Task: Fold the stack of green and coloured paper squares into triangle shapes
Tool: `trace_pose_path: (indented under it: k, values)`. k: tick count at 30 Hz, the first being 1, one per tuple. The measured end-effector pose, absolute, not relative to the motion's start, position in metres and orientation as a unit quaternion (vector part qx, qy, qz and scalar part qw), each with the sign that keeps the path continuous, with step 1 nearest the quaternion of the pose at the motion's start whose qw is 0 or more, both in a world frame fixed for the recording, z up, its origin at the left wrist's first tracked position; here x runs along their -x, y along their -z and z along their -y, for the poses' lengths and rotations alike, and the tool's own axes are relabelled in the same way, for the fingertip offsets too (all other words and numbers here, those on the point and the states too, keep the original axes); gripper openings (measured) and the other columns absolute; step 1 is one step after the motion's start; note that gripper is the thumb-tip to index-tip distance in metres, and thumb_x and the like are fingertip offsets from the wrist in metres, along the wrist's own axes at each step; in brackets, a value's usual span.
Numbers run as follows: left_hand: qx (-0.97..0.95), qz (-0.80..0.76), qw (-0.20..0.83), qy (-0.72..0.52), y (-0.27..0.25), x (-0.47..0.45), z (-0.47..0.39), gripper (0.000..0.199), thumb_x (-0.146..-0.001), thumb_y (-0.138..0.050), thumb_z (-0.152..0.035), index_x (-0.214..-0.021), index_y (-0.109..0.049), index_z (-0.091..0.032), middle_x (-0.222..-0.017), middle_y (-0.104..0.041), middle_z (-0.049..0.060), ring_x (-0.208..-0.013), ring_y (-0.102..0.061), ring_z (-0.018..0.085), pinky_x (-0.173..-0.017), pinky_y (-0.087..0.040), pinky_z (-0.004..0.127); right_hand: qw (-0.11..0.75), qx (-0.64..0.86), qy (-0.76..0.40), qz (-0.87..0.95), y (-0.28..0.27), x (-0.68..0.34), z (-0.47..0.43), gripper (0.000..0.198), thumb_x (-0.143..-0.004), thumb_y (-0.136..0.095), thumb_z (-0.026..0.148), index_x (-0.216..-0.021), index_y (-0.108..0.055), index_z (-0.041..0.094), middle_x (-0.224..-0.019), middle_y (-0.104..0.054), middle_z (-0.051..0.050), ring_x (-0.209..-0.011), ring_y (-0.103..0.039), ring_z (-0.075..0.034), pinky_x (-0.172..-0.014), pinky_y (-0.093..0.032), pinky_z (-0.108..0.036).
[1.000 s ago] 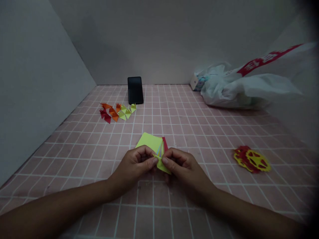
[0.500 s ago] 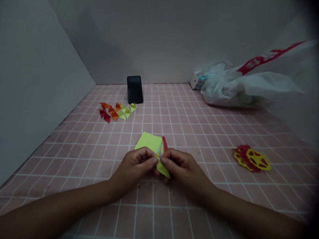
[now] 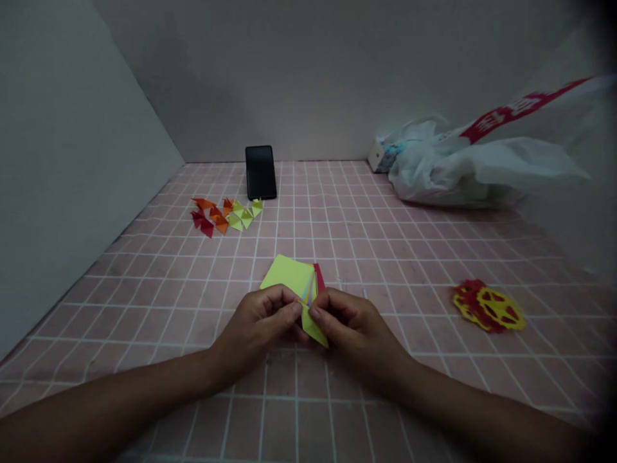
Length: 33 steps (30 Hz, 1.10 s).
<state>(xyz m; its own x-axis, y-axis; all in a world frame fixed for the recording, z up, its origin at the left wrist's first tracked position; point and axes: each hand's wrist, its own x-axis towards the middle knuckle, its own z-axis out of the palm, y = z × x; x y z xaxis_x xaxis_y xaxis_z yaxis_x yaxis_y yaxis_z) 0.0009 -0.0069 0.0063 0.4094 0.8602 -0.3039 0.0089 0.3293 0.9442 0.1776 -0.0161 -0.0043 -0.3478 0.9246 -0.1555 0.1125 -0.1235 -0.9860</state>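
A small folded piece of yellow-green paper (image 3: 314,328) is pinched between my two hands, its pointed end hanging down toward me. My left hand (image 3: 263,318) grips its upper left edge between thumb and forefinger. Close beside it, my right hand (image 3: 354,321) holds the right edge the same way; both hands' fingertips partly hide the folds. Just beyond my fingers lies a fanned stack of coloured paper sheets (image 3: 288,273), yellow-green on top, with blue and red edges showing at its right.
Several small folded paper pieces (image 3: 219,222) in red, orange and yellow lie at the back left, before a black phone (image 3: 261,172) propped upright. Red and yellow cut-out discs (image 3: 496,308) sit at the right. A white plastic bag (image 3: 448,170) and a box (image 3: 378,156) stand back right.
My left thumb has shifted slightly up and left along the folded paper, uncovering a little more of it. Both hands keep their hold; the other things stay put.
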Motion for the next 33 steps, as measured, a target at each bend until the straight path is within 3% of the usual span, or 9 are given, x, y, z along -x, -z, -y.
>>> trace_pose_path:
  k: [11,20,28,33]
  values:
    - [-0.509,-0.455,0.664,-0.305,-0.0069,-0.0008,0.0056,0.022,-0.090,-0.053,-0.033,-0.082,-0.062,-0.015,-0.067,-0.067,0.001,-0.064,-0.065,0.013,-0.065,-0.051,0.024,0.340,0.468,-0.525,0.624,0.0028,-0.1778,0.0149,0.021,-0.088,-0.050,0.024,-0.068,-0.052,0.019,-0.061,-0.048,0.003,-0.055,-0.041,-0.011,-0.052,-0.033,-0.023]
    - [-0.531,-0.459,0.640,-0.313,-0.0047,-0.0020,0.0067,0.023,-0.086,-0.059,-0.034,-0.073,-0.059,-0.015,-0.063,-0.063,0.000,-0.059,-0.058,0.012,-0.060,-0.046,0.023,0.326,0.457,-0.439,0.701,0.0039,-0.1787,0.0193,0.021,-0.089,-0.051,0.019,-0.068,-0.054,0.018,-0.063,-0.054,0.001,-0.058,-0.047,-0.011,-0.056,-0.035,-0.025]
    - [-0.549,-0.487,0.598,-0.323,-0.0069,-0.0010,0.0047,0.022,-0.088,-0.056,-0.034,-0.075,-0.059,-0.016,-0.064,-0.066,0.000,-0.062,-0.061,0.014,-0.064,-0.048,0.025,0.345,0.451,-0.647,0.508,0.0014,-0.1767,0.0150,0.022,-0.086,-0.055,0.035,-0.072,-0.049,0.020,-0.063,-0.049,0.004,-0.050,-0.046,-0.009,-0.047,-0.038,-0.022]
    - [-0.550,-0.487,0.603,-0.312,-0.0067,-0.0005,0.0020,0.022,-0.087,-0.056,-0.034,-0.075,-0.058,-0.016,-0.066,-0.066,0.001,-0.063,-0.061,0.014,-0.064,-0.048,0.025,0.352,0.462,-0.637,0.507,0.0028,-0.1783,0.0131,0.022,-0.086,-0.056,0.034,-0.071,-0.048,0.019,-0.058,-0.050,0.004,-0.047,-0.047,-0.009,-0.046,-0.037,-0.021]
